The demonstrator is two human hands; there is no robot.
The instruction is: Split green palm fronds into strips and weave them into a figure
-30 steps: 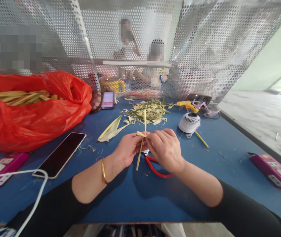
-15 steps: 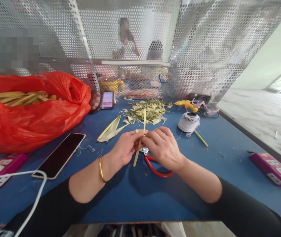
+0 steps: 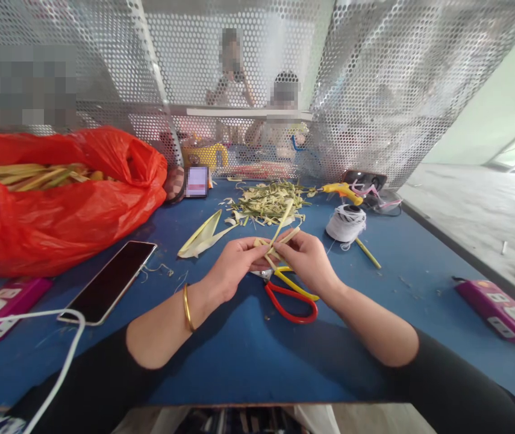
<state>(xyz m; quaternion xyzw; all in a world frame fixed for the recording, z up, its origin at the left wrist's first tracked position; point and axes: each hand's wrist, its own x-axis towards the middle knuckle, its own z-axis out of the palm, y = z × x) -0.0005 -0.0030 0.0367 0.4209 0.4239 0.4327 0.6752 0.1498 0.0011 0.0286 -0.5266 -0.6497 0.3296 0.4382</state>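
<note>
Pale green-yellow leaf strips (image 3: 283, 220) cross one another between my two hands. My left hand (image 3: 235, 263) pinches them from the left, fingers pressed together, a gold bangle on its wrist. From the right, my right hand (image 3: 306, 257) grips the same strips between thumb and fingers. One strip points up and away, another slants up to the right. Scissors with red and yellow handles (image 3: 291, 303) lie on the blue table just below the hands. Beyond the hands is a pile of leaf scraps (image 3: 268, 202), with a folded leaf piece (image 3: 200, 236) to its left.
A red plastic bag (image 3: 71, 223) of leaves, a phone (image 3: 110, 282) and a white cable (image 3: 74, 349) are at left. At right are a thread spool (image 3: 346, 224), yellow glue gun (image 3: 342, 191), green stalk (image 3: 368, 253) and purple power strip (image 3: 501, 308). People show behind the mesh (image 3: 248, 72).
The strips have turned from nearly upright to slanting right, and a second strip end now shows. My right hand has shifted slightly right and rotated, uncovering the yellow scissor handle.
</note>
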